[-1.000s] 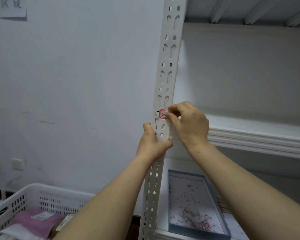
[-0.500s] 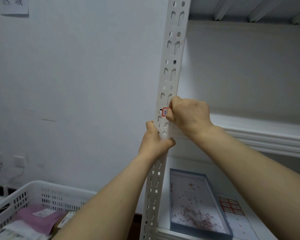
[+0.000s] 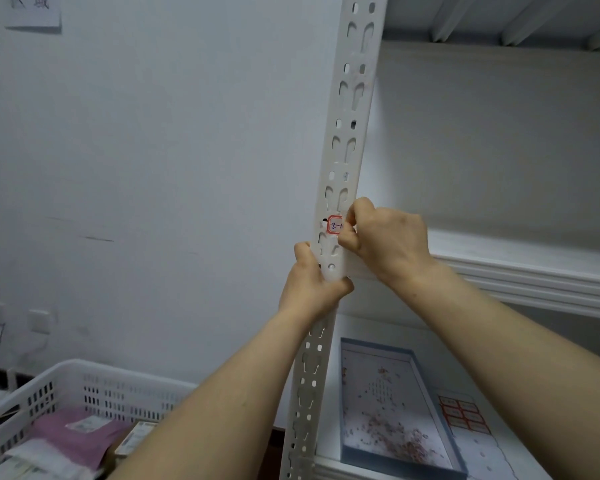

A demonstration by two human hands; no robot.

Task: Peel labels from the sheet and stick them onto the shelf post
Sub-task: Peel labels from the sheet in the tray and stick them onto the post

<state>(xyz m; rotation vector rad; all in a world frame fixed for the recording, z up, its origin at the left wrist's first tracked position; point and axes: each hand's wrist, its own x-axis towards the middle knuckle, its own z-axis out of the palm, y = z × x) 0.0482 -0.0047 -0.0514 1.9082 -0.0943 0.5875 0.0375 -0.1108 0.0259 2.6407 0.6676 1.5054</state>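
Note:
A white perforated shelf post (image 3: pixel 347 133) rises through the middle of the view. A small red-bordered label (image 3: pixel 334 225) with handwriting sits on the post's front face. My right hand (image 3: pixel 385 237) is curled against the post, its fingertips and thumb pressing on the label's right edge and hiding part of it. Just below, my left hand (image 3: pixel 314 282) grips the post, thumb on the left side and fingers wrapped round the right. The label sheet (image 3: pixel 465 415) with red-bordered labels lies on the lower shelf at the right.
A shallow blue-rimmed box (image 3: pixel 392 407) with small scraps lies on the lower shelf beside the sheet. A white plastic crate (image 3: pixel 94 386) with pink and white packages stands at lower left. A white shelf board (image 3: pixel 534 271) juts right of the post. A wall is behind.
My right hand has closed more tightly over the label and pressed it onto the post. My left hand keeps its grip. The view has tilted slightly, showing more of the label sheet.

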